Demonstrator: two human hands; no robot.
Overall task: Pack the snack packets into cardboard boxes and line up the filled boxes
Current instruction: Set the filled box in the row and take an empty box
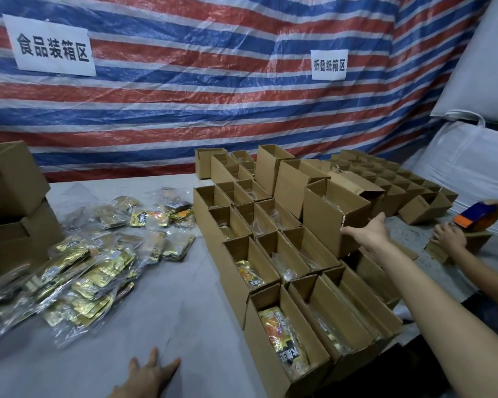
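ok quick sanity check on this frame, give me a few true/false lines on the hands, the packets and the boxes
1. The left hand lies flat on the table, holding nothing. True.
2. The loose snack packets are piled to the right of the boxes. False: the packet pile lies to their left.
3. The right hand touches a raised box that stands on top of the rows. True.
4. The nearest open box is empty. False: a colourful packet lies inside it.
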